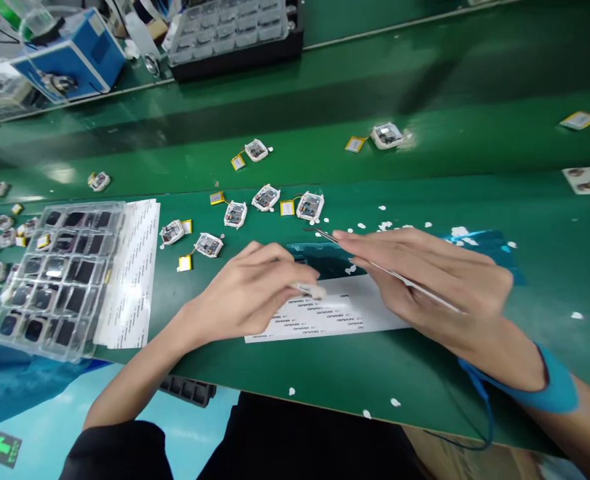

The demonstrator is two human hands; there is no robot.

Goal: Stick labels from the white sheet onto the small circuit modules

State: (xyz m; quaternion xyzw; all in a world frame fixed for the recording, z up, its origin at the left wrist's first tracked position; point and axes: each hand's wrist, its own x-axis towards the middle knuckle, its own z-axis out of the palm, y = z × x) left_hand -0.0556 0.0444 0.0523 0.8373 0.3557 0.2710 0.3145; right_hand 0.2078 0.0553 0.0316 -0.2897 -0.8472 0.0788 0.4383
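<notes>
My right hand (pixel 425 280) holds thin metal tweezers (pixel 325 235), tips pointing left and up toward the small devices. My left hand (pixel 255 290) rests palm down on a white label sheet (pixel 335 313), with its fingertips on a small white piece (pixel 312 290). Both hands lie over this sheet on the green table (pixel 425 373). A blue strap (pixel 555 390) circles my right wrist. Just beyond the hands lie several small white electronic modules (pixel 309 205) with yellow batteries (pixel 287 208) wired to them.
A clear plastic tray (pixel 55 280) with dark screens sits at left beside a stack of white label sheets (pixel 135 267). More modules lie on the conveyor belt (pixel 387 135). White paper bits (pixel 385 225) scatter the table. A blue device (pixel 75 57) and a tray stack (pixel 229 30) stand far back.
</notes>
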